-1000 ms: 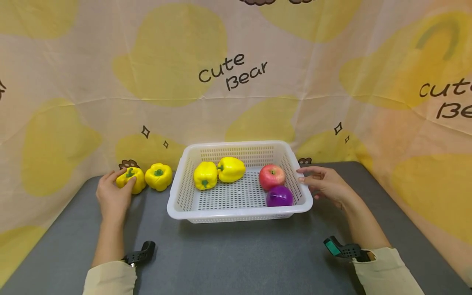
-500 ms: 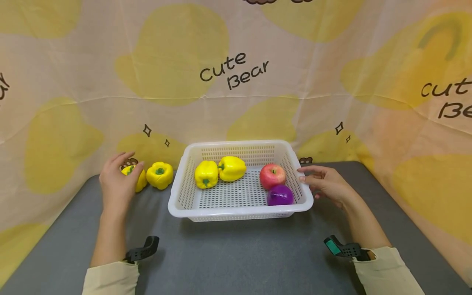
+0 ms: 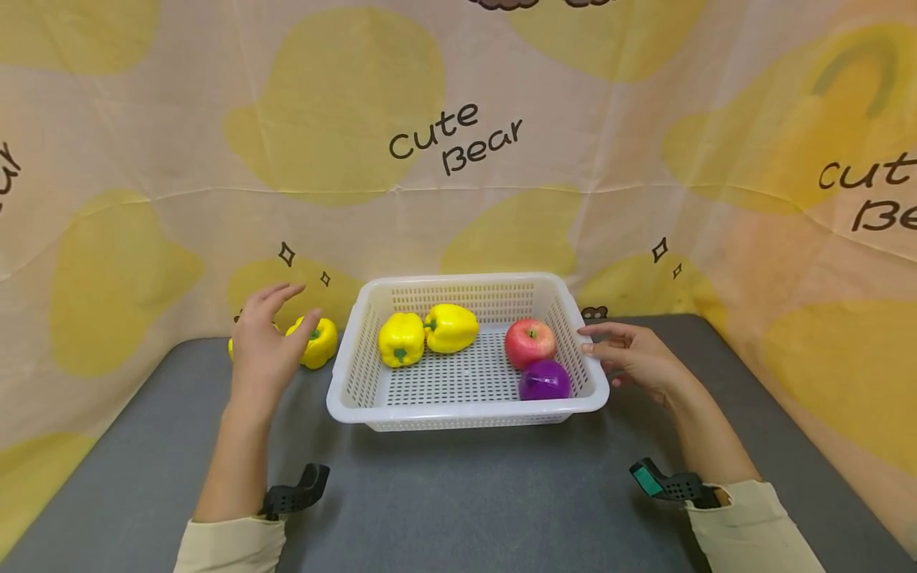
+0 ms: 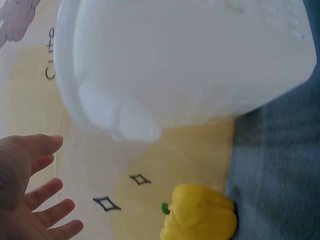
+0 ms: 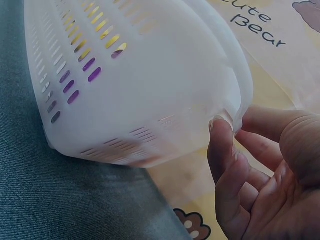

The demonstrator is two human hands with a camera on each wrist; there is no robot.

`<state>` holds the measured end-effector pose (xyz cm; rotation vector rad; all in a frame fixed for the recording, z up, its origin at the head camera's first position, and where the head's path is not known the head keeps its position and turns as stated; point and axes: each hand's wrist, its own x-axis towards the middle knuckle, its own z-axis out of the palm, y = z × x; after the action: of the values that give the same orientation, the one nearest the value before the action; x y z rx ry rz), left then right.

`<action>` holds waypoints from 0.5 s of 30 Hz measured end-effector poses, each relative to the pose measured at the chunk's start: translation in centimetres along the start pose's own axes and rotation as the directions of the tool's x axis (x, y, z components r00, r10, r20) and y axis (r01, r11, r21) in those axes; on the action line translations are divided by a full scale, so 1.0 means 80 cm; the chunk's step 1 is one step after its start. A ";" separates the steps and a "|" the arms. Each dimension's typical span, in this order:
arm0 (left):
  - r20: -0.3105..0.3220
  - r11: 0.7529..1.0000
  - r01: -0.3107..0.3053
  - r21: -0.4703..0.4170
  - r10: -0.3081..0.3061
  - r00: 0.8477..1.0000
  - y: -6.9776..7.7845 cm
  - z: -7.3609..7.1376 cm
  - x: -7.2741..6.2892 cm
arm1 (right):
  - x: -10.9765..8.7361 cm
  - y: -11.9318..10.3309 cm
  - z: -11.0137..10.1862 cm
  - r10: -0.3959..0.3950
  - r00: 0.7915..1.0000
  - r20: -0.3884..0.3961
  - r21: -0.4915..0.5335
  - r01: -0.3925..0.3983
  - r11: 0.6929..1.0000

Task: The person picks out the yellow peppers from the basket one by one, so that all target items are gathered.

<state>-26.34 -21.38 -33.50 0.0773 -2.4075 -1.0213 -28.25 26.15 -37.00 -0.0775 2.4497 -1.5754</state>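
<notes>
My left hand (image 3: 268,350) is raised at the left with its fingers spread and nothing in it. Just behind it stands a yellow bell pepper (image 3: 324,342), partly covered by the thumb; the left wrist view shows this pepper (image 4: 200,215) apart from the fingers. Another yellow pepper (image 3: 231,348) is almost wholly hidden behind the hand. With thumb and fingertips, my right hand (image 3: 641,358) pinches the right rim of a white plastic basket (image 3: 466,415). Inside lie two yellow peppers, one (image 3: 401,340) at the left and one (image 3: 451,328) further back, plus a red apple (image 3: 529,344) and a shiny purple ball-shaped item (image 3: 544,380).
Everything rests on a dark grey table (image 3: 458,493). A patterned cloth (image 3: 458,231) hangs right behind the basket and peppers. Each wrist wears a black strap mount, one on the left (image 3: 297,492) and one on the right (image 3: 673,484).
My left hand has let go of the leftmost pepper, risen and shifted right toward the other pepper outside the basket. The right hand and the basket stay put.
</notes>
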 end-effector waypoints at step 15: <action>0.122 0.985 -0.170 0.016 0.166 0.978 0.026 0.052 -0.017 | 0.000 0.002 -0.001 0.007 1.000 -0.003 -0.024 -0.007 1.000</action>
<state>-26.91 -16.88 -35.10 -0.1810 -2.4873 -0.9401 -28.28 26.25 -37.12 -0.0708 2.4687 -1.5447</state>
